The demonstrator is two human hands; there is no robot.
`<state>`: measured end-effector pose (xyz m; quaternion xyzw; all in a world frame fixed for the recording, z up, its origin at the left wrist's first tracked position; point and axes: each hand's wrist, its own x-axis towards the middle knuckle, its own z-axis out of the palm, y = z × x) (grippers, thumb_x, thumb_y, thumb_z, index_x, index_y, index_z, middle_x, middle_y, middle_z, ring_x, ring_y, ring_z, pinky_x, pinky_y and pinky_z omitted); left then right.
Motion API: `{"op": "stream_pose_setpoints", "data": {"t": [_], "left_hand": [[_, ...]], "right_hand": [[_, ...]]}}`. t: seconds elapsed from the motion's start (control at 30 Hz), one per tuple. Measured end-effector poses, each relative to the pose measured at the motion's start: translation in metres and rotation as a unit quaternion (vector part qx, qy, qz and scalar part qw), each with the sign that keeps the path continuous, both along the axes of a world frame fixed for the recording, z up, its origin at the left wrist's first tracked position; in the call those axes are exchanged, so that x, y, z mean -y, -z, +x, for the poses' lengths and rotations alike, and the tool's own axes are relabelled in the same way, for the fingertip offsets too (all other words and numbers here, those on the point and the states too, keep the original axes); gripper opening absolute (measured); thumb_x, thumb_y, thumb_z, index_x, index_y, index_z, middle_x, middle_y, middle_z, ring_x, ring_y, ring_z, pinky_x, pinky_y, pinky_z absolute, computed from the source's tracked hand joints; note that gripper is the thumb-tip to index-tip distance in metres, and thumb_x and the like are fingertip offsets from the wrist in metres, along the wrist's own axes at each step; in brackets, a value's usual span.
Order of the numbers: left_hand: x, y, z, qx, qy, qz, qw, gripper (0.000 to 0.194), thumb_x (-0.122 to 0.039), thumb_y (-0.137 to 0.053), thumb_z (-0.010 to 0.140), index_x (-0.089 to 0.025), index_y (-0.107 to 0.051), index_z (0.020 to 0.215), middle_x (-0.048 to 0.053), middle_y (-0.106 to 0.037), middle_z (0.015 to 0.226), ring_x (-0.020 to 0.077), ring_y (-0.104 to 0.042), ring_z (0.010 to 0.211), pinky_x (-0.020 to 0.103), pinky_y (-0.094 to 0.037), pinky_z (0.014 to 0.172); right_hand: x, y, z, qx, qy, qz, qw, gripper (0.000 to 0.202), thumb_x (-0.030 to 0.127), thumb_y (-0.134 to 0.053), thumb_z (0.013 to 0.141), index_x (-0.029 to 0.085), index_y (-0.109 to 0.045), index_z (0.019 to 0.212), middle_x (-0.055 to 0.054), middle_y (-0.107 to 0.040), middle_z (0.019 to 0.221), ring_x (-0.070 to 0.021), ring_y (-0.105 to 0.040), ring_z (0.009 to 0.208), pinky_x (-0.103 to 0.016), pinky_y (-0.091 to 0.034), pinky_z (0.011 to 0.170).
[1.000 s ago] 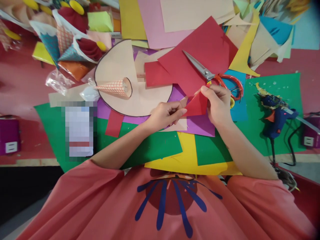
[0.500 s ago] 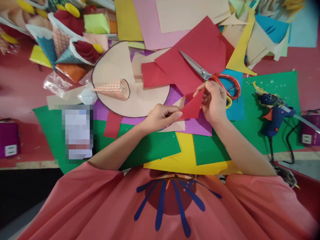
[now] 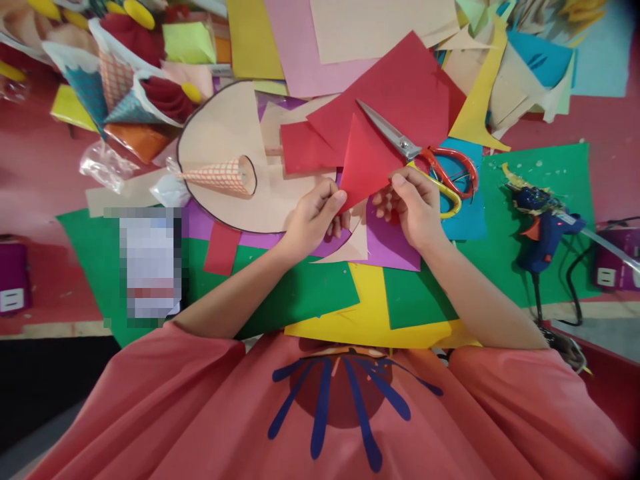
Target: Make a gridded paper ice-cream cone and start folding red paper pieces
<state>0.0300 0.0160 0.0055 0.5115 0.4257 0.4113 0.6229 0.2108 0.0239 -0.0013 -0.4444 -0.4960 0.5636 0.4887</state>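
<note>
A small triangular piece of red paper [image 3: 367, 163] is held up between my two hands, its point upward. My left hand [image 3: 317, 217] pinches its lower left corner between thumb and fingers. At the right corner, my right hand [image 3: 413, 203] grips it with thumb and forefinger, the other fingers curled below. Just behind lie scissors [image 3: 403, 142] with red and yellow handles, on larger red sheets [image 3: 400, 80]. Left of the hands is a beige rounded paper cutout [image 3: 220, 127] with a dark edge, and a checked paper cone [image 3: 220, 175] rests on it.
A blue glue gun [image 3: 547, 240] with its cord lies on green paper [image 3: 565, 173] at the right. A phone [image 3: 153, 267], blurred out, is at the left. Wrapped paper cones [image 3: 125, 87] fill the back left; paper scraps [image 3: 525, 73] pile up at the back right.
The red paper has been turned and spread, now showing a wider triangle pointing up. My left hand has risen slightly; my right hand has moved a little left and down.
</note>
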Motion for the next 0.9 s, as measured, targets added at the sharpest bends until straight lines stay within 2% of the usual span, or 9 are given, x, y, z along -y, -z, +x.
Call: {"op": "stream_pose_setpoints", "data": {"t": [0.23, 0.33, 0.4, 0.47, 0.57, 0.7, 0.8, 0.9], "left_hand": [[0.002, 0.000, 0.000, -0.009, 0.012, 0.004, 1.000, 0.049, -0.066, -0.056, 0.081, -0.021, -0.040, 0.071, -0.005, -0.060, 0.053, 0.0049, -0.049, 0.036, 0.017, -0.036, 0.036], [0.002, 0.003, 0.000, -0.022, 0.002, 0.018, 1.000, 0.046, -0.066, -0.057, 0.082, -0.022, -0.043, 0.081, -0.005, -0.060, 0.060, 0.0053, -0.050, 0.039, 0.018, -0.036, 0.037], [0.002, 0.006, 0.000, -0.019, -0.040, 0.053, 0.998, 0.045, -0.063, -0.061, 0.080, -0.025, -0.045, 0.096, -0.002, -0.064, 0.079, 0.0061, -0.057, 0.049, 0.019, -0.041, 0.043], [0.002, 0.010, 0.000, -0.002, -0.078, 0.103, 0.992, 0.047, -0.060, -0.066, 0.078, -0.029, -0.044, 0.106, 0.002, -0.063, 0.105, 0.0092, -0.065, 0.070, 0.022, -0.050, 0.058], [0.001, 0.014, -0.001, 0.025, -0.066, 0.156, 0.985, 0.048, -0.053, -0.073, 0.075, -0.030, -0.045, 0.106, 0.005, -0.055, 0.126, 0.0158, -0.066, 0.100, 0.029, -0.053, 0.081], [0.002, 0.011, 0.001, 0.017, -0.041, 0.143, 0.989, 0.063, -0.058, -0.076, 0.069, -0.030, -0.041, 0.112, 0.006, -0.060, 0.119, 0.0198, -0.064, 0.110, 0.033, -0.052, 0.091], [0.003, 0.007, 0.003, -0.013, -0.048, 0.109, 0.993, 0.076, -0.067, -0.076, 0.061, -0.030, -0.040, 0.117, 0.006, -0.060, 0.115, 0.0213, -0.066, 0.107, 0.031, -0.054, 0.086], [0.000, 0.008, 0.002, -0.036, -0.088, 0.099, 0.991, 0.071, -0.070, -0.073, 0.063, -0.028, -0.045, 0.113, 0.006, -0.061, 0.111, 0.0204, -0.067, 0.101, 0.028, -0.054, 0.078]], "right_hand": [[-0.001, 0.000, -0.001, 0.007, -0.009, -0.003, 1.000, 0.041, 0.063, -0.063, 0.079, 0.024, -0.053, 0.078, 0.005, -0.065, 0.067, -0.0081, -0.056, 0.047, -0.022, -0.044, 0.043], [-0.001, 0.000, -0.002, 0.010, -0.008, -0.003, 1.000, 0.041, 0.063, -0.064, 0.078, 0.023, -0.053, 0.078, 0.004, -0.064, 0.066, -0.0081, -0.056, 0.047, -0.022, -0.045, 0.043], [-0.002, 0.001, -0.002, 0.012, -0.002, -0.007, 1.000, 0.041, 0.063, -0.065, 0.078, 0.023, -0.053, 0.077, 0.004, -0.063, 0.065, -0.0084, -0.057, 0.047, -0.022, -0.044, 0.043], [-0.002, 0.001, -0.002, 0.012, 0.006, -0.010, 1.000, 0.040, 0.061, -0.066, 0.077, 0.024, -0.054, 0.076, 0.004, -0.063, 0.064, -0.0084, -0.056, 0.047, -0.022, -0.043, 0.042], [-0.002, 0.000, -0.002, 0.008, 0.011, -0.004, 1.000, 0.037, 0.059, -0.067, 0.078, 0.023, -0.055, 0.075, 0.005, -0.063, 0.063, -0.0077, -0.054, 0.045, -0.022, -0.043, 0.042], [0.001, -0.004, -0.002, 0.016, -0.004, 0.023, 1.000, 0.034, 0.055, -0.068, 0.080, 0.023, -0.057, 0.074, 0.005, -0.062, 0.061, -0.0073, -0.053, 0.045, -0.022, -0.044, 0.045], [0.002, -0.007, -0.001, 0.043, -0.015, 0.036, 0.998, 0.035, 0.056, -0.067, 0.080, 0.023, -0.058, 0.071, 0.006, -0.058, 0.057, -0.0073, -0.052, 0.045, -0.023, -0.045, 0.046], [0.001, -0.008, -0.001, 0.053, -0.019, 0.039, 0.998, 0.037, 0.057, -0.068, 0.079, 0.022, -0.058, 0.071, 0.006, -0.055, 0.056, -0.0064, -0.051, 0.045, -0.022, -0.044, 0.047]]}}
